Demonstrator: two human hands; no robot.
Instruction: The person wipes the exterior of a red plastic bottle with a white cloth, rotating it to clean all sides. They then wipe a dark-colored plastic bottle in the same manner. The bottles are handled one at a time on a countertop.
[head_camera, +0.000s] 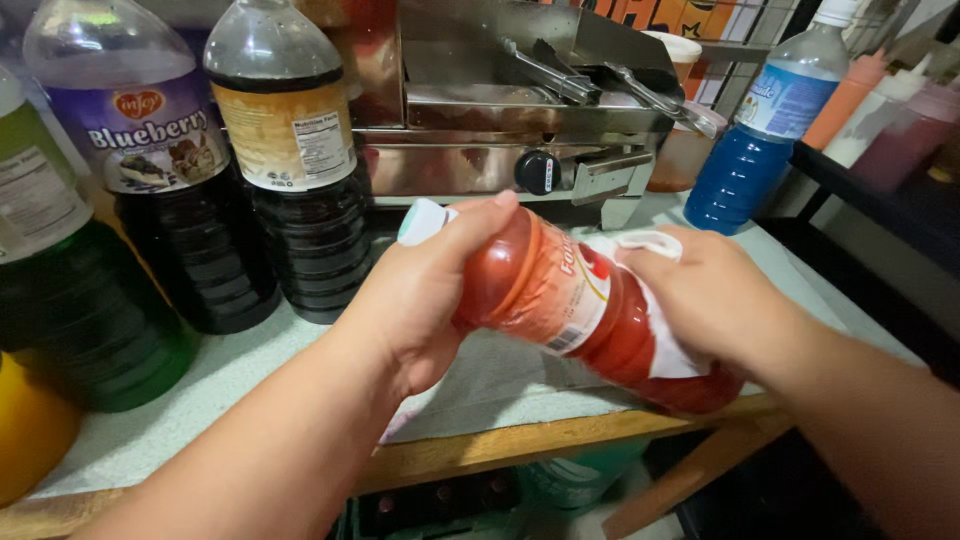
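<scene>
My left hand (420, 295) grips the neck end of a red syrup bottle (560, 290) with a white cap (420, 222). The bottle is tilted on its side above the counter, cap pointing left. My right hand (715, 295) presses a white cloth (650, 300) against the lower half of the bottle, and the cloth wraps part of its body. The bottle's base rests near the counter's wooden front edge (560, 435).
Large syrup bottles stand at the left: a green one (60, 300), two dark ones (170, 200) (300, 180), and a yellow one (30, 430). A steel griddle (500, 120) with tongs sits behind. A blue bottle (760, 140) stands at the right, next to a dark shelf of squeeze bottles (880, 110).
</scene>
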